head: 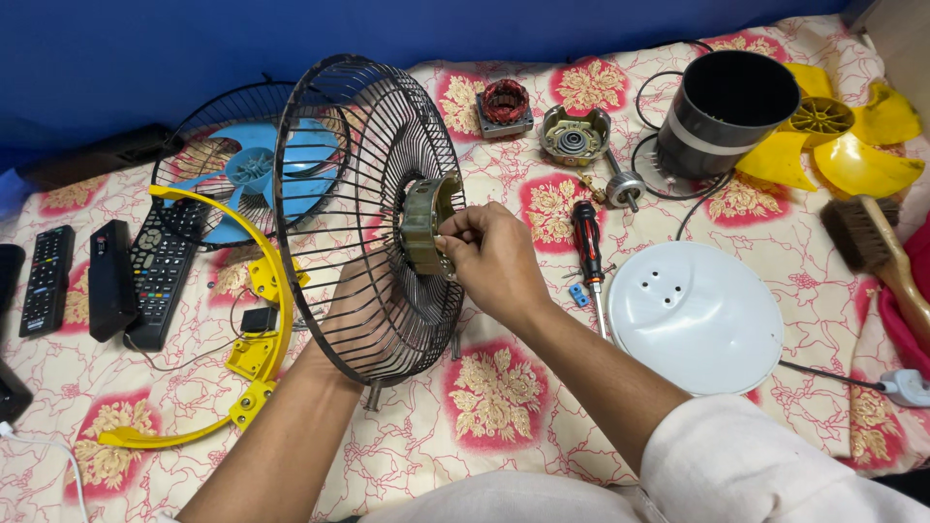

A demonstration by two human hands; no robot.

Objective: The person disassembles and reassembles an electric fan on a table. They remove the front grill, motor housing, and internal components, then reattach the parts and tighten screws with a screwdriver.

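1. Surface: a bed covered by a cream sheet (504, 441) printed with red and gold floral squares; a plain blue wall (194, 44) rises behind it.
2. Centre: a black wire fan guard (363, 208) held upright on its edge, with a brass-coloured motor housing (426, 225) seated at its hub.
3. Left hand (354, 315): behind the guard's wires, seen through them, supporting the guard from below; its grip cannot be told.
4. Right hand (494, 257): fingers pinched closed against the edge of the motor housing.
5. Left of the guard: a second wire guard with a blue fan blade (257, 174) lying flat, a curved yellow bracket (262, 320), and three black remote controls (107, 281) side by side.
6. Right of the hands: a red-and-black screwdriver (588, 242) just beside a white round cover (693, 315) with small holes.
7. Far edge: a copper-wound stator (505, 105), a metal bearing cap (573, 136), a rotor shaft (623, 184), and a black cylindrical casing (722, 111) touching a yellow fan blade (848, 136).
8. Right edge: a wooden-handled brush (882, 257) and a white plug (906, 387).
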